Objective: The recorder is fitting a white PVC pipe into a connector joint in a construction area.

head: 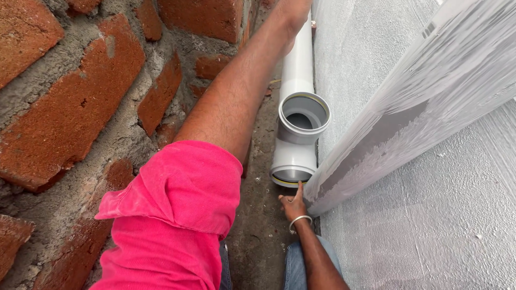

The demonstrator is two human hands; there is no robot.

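A: Where the strip of bare ground (263, 236) runs between the brick wall (80, 102) and the grey wall (430, 215), what lies nearest?

B: Blue trouser legs (301, 266) at the bottom edge, then the right hand (293, 204). Bangle (300, 220) on the wrist. Forefinger straight, tip touching the near rim of the white pipe (298, 115); other fingers curled in, holding nothing.

A: Pipe position?

B: Lying along the ground, just beside the foot of the grey wall. Near end is an open socket with a yellowish ring inside. Behind it a side branch opens upward, also open. Beyond that the plain run goes on toward the top edge.

A: Left hand?

B: Left arm in a rolled pink sleeve (172, 215) stretches along the brick wall. Left hand (293, 11) rests over the far stretch of pipe at the top edge. It is cut off by the frame; finger state cannot be told.

A: Anything else?

B: Pale wrapped panel (430, 91) leaning on the grey wall, its lower corner just beside the near socket. Mortar joints on the brick wall rough.
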